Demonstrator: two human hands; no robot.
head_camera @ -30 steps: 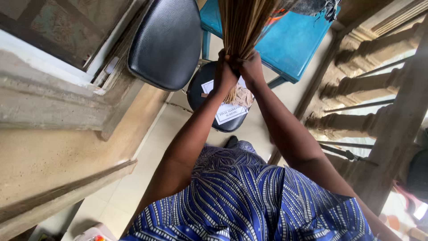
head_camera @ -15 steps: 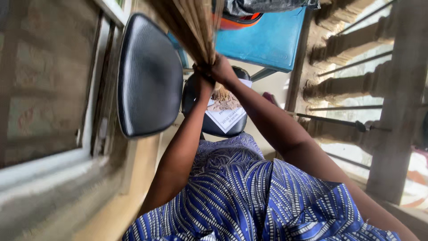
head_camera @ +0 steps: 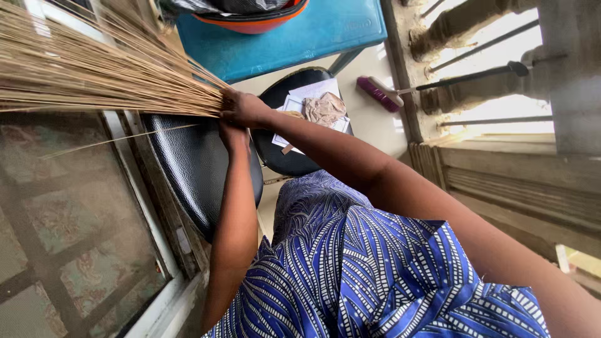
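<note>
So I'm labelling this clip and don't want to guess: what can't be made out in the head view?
- Broom: its far tips are cut off by the left and top edges.
- Left hand: its fingers are hidden under the bundle and the right hand.
- Papers on the black chair: partly covered by a crumpled cloth.
- Orange bowl on the blue table: cut off by the top edge.

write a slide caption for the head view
Both hands, left hand and right hand, grip a straw broom above a black chair.
</note>
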